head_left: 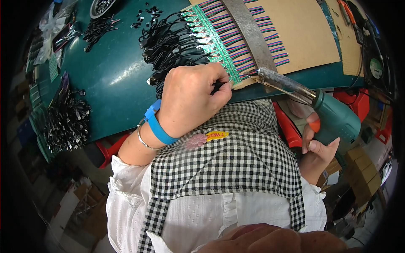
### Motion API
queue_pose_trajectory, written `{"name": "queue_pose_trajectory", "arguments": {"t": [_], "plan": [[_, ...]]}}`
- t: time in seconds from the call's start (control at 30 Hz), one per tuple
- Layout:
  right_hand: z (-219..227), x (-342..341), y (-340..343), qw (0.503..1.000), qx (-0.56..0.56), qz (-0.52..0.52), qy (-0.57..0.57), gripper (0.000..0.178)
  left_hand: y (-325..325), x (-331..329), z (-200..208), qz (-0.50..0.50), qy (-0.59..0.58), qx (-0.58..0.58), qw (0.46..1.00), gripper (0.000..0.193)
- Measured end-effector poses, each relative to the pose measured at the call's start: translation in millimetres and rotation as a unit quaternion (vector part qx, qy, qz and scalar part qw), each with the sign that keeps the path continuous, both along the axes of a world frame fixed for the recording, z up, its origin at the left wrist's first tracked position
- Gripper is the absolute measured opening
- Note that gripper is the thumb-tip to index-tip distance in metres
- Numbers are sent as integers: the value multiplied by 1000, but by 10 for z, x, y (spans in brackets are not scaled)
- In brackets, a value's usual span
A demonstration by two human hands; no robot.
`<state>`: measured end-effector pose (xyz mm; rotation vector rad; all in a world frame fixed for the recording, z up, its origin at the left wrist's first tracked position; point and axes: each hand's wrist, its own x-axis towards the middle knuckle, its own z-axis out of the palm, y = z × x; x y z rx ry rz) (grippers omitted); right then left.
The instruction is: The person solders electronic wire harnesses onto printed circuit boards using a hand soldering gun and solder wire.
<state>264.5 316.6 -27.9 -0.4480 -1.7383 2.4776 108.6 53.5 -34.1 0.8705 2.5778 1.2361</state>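
Note:
My left hand (192,95), wearing a blue band and a metal bangle at the wrist, is closed in a pinch at the near end of a row of green circuit boards (215,44). A bit of black cable (217,85) shows between its fingers; the rest is hidden under the hand. My right hand (318,147) grips a green soldering gun (337,120), one finger by its orange trigger. Its metal barrel points left, the tip close to the nearest board and its coloured wires (247,72). Black cables (164,52) run leftward from the boards.
A flat metal bar (249,29) lies across the coloured wires on a cardboard sheet (306,33). Black cable bundles (69,116), small black parts (147,14) and a bowl (99,7) are on the green table (116,80). Red chair parts (289,130) flank me.

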Motion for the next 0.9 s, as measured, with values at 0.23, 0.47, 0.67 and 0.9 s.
{"name": "queue_pose_trajectory", "arguments": {"t": [0.23,0.47,0.67,0.9], "plan": [[-92,59,90,999,3,32,7,67,9,-5,7,0,0,-3,1000,8],[-112,-60,19,997,-15,33,66,67,-18,-4,28,-5,0,-17,1000,8],[-71,-271,63,989,-43,77,122,71,-277,31,176,-5,0,-28,1000,5],[87,-660,-233,978,147,9,148,70,-598,-35,424,-12,86,-102,991,46]]}}
